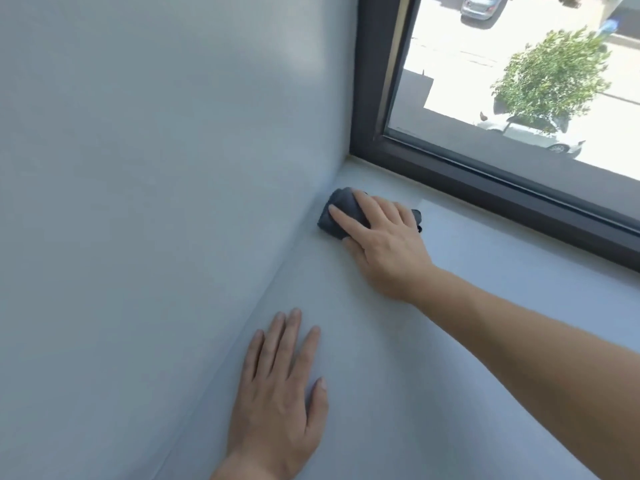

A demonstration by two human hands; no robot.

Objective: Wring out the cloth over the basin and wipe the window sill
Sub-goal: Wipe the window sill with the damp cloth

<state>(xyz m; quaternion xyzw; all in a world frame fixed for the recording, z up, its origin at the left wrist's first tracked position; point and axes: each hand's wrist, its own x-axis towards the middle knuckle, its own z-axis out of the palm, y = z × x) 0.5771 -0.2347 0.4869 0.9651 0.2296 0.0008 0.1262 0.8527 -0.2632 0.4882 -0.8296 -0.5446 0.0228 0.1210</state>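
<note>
A dark grey cloth [337,213], folded into a wad, lies on the pale window sill [485,271] in the far left corner where the sill meets the side wall. My right hand [381,240] presses flat on top of the cloth, fingers spread over it, hiding most of its right part. My left hand [280,386] rests palm down on the sill nearer to me, fingers apart, holding nothing. No basin is in view.
The side wall [156,168] rises on the left of the sill. A dark window frame [485,181] runs along the sill's far edge, with glass above it showing a street, a tree and parked cars outside.
</note>
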